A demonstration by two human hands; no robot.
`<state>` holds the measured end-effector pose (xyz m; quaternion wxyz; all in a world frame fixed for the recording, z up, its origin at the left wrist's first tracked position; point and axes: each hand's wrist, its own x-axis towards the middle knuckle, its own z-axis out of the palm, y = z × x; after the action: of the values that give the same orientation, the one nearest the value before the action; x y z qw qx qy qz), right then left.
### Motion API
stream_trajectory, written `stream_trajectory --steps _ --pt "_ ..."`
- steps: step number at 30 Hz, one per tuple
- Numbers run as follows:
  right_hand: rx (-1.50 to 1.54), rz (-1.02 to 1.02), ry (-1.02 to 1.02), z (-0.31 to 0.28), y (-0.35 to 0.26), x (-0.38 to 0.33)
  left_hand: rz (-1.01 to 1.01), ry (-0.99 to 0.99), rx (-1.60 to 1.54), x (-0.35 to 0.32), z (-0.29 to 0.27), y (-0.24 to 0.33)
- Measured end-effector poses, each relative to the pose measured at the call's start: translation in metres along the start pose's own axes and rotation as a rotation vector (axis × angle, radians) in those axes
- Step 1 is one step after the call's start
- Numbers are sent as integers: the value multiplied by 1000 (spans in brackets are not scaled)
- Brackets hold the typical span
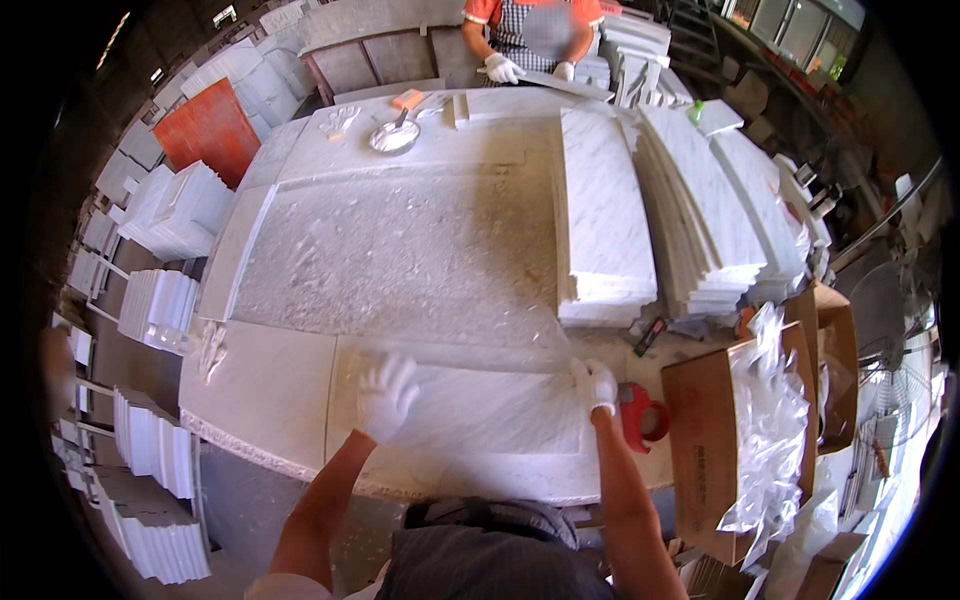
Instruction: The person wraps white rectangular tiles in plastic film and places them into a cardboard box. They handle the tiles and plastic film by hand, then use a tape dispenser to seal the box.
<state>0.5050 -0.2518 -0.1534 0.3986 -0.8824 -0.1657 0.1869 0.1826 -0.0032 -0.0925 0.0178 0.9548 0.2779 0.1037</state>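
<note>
A flat rectangular slab of white, grey-veined marble [490,412] lies on the near side of the worktable in front of me. My left hand [386,396], in a white glove, is at the slab's left end, its fingers spread and somewhat blurred; whether it touches the stone I cannot tell. At the slab's far right corner, my gloved right hand [597,385] is closed around the edge. A red tape dispenser [642,416] sits just right of that hand.
Stacked marble slabs [605,215] stand right of the dusty, recessed table middle [400,250]. Cardboard boxes with clear plastic [700,430] are at the near right. A metal pan [393,137] lies on the far side, where a co-worker [530,40] handles a strip. White slab stacks [160,305] line the left.
</note>
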Motion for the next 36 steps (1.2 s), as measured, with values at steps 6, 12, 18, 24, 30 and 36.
stream_trajectory --steps 6,12,18,24,30,36 --pt "-42 24 30 -10 -8 -4 -182 -154 5 27 13 -57" --pt "-100 79 88 0 -10 -6 7 24 22 119 -8 9" --pt "-176 130 58 -9 -15 -3 26 75 -620 243 -10 163" --pt "-188 131 56 -7 -10 -2 -329 -154 -658 373 -3 233" --pt "-161 48 113 0 -14 -3 -460 -223 -585 442 29 228" --pt "-206 61 127 3 -1 4 -432 -577 -1019 461 13 220"
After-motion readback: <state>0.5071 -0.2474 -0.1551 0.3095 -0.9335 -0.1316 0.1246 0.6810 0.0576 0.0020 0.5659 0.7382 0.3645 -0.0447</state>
